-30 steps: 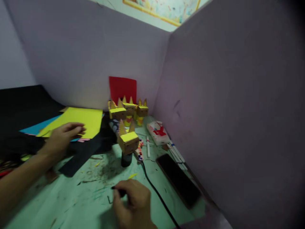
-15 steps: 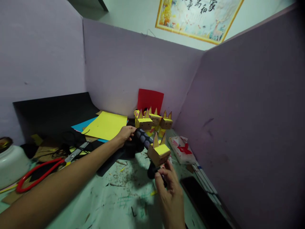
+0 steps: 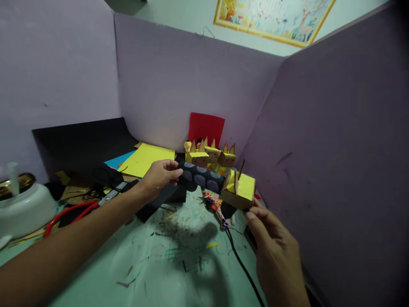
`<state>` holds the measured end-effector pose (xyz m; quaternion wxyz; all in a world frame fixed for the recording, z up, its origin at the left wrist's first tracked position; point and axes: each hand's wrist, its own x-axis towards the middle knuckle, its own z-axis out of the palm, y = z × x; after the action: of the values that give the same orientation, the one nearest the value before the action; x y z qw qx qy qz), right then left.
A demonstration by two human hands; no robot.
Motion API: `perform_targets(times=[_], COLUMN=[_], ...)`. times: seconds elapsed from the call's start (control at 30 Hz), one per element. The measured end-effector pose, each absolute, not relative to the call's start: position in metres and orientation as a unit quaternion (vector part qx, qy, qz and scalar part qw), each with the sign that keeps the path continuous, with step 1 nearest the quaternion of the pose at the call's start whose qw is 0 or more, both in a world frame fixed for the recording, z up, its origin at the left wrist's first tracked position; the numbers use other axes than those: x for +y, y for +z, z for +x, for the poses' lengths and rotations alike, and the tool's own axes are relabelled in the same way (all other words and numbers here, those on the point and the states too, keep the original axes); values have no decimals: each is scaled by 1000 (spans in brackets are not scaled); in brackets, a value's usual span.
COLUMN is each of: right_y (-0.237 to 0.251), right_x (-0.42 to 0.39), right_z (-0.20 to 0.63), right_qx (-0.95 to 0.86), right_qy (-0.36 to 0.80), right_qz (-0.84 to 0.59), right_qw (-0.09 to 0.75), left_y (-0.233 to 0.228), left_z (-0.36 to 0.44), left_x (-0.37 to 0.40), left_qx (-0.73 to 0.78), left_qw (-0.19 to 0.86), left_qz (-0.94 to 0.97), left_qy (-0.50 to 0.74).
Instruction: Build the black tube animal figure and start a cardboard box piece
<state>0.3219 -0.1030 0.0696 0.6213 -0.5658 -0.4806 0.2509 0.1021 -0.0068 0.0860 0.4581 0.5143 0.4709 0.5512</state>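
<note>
Between my hands a paper animal figure is held above the table, its black tube body (image 3: 200, 175) dotted with grey-purple spots. Its box-shaped cardboard head (image 3: 241, 187) has a yellow top and pointed horns, and faces right. My left hand (image 3: 161, 175) pinches the rear end of the black tube. At the head's lower right edge, my right hand (image 3: 271, 241) has thumb and fingers closed on the figure; the exact part gripped is hidden. Below the head lies a patterned tool (image 3: 217, 207) with a black cord (image 3: 241, 260), perhaps a glue gun.
Several similar yellow horned figures (image 3: 198, 158) stand at the back before a red sheet (image 3: 206, 128). Yellow paper (image 3: 148, 158), red-handled scissors (image 3: 72, 215) and a white pot (image 3: 27, 213) are on the left. Scraps litter the green table (image 3: 153, 273); purple panels (image 3: 191, 72) enclose it.
The figure has turned more sideways, its head swinging right and nearer with my right hand. The patterned tool and cord have come into sight beneath it. The camera view has shifted slightly.
</note>
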Motion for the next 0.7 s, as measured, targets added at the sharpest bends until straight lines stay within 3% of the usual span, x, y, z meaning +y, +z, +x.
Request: perform_targets(times=[0.17,0.37,0.7], right_y=[70,31,-7], right_x=[-102,-75,-51], right_z=[323,299,293], right_qx=[-478,-502,-489], right_qy=[286,391,378], right_qz=[-567,-508,-474], right_qw=[607,580,628], left_y=[90,50,31], left_z=[89,67,68], left_x=[-40,-71,-76], left_qx=[499,549,559], left_qw=[411,416,385], left_qz=[521,458,468], left_qy=[558,562,566])
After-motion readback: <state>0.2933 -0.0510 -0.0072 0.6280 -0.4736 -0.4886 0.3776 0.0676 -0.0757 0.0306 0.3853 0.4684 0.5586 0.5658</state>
